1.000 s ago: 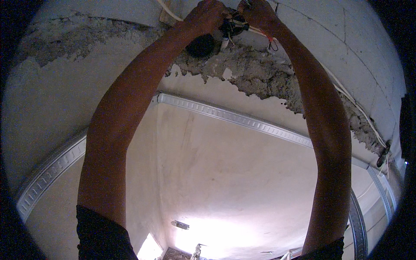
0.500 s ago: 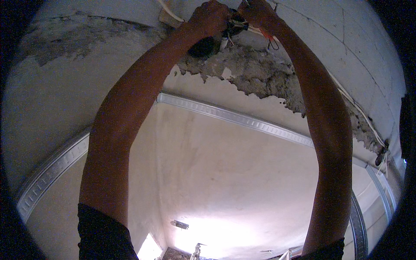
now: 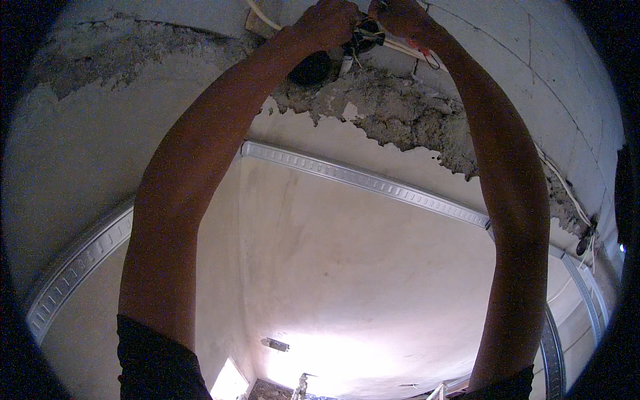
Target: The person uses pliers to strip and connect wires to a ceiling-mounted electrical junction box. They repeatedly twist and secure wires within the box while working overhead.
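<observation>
Both my arms reach up to the top of the view, where the ceiling meets the wall. My left hand (image 3: 327, 23) is closed beside a black round junction box (image 3: 365, 37) with thin wires coming out of it. On the other side of the box my right hand (image 3: 403, 21) pinches with its fingertips. What each hand grips is too dark and small to name. White cables (image 3: 400, 46) run from the box behind my right wrist. A red-orange wire and a dark loop (image 3: 430, 59) hang by that wrist.
Below the box are a dark round hole (image 3: 311, 69) and broken grey plaster (image 3: 407, 110). A perforated metal profile (image 3: 363, 179) runs along the wall, another (image 3: 80, 267) curves at left. More cable (image 3: 567, 187) hangs at right, ending near a second dark box (image 3: 584, 244).
My right hand and forearm have shifted slightly to the right, away from the box. The wires by the right wrist moved along with it. My left hand has barely moved.
</observation>
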The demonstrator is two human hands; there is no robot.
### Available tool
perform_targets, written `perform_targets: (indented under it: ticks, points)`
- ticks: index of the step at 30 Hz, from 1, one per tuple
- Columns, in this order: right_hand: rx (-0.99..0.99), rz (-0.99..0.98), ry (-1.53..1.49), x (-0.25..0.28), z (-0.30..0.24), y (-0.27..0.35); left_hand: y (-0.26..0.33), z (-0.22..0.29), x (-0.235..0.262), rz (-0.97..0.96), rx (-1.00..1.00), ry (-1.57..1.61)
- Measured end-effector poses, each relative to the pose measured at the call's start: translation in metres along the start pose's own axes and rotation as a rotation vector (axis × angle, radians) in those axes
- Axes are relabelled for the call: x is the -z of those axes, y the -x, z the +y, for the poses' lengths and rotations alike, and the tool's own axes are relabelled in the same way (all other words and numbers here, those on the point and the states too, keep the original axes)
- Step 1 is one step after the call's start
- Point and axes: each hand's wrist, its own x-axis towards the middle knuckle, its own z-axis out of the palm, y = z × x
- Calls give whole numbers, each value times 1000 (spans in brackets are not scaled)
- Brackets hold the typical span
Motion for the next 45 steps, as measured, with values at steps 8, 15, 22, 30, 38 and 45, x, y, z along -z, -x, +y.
perform_targets:
  ticks: [8, 15, 22, 30, 38, 45]
  points:
    - [78, -103, -122, 4, 27, -9, -2, 13, 16, -34, -40, 54]
    - [-27, -111, 25, 7, 13, -14, -6, 8, 22, -30, -30, 161]
    - [-3, -78, -235, 11, 5, 9, -8, 3, 5, 158, -175, 47]
    - [137, -83, -176, 7, 5, 11, -11, -24, -23, 281, -333, 284]
    - [353, -153, -103, 9, 34, 1, -13, -14, -22, 505, -337, 296]
    - [217, -144, -73, 15, 8, 12, 1, -13, -13, 337, -190, 124]
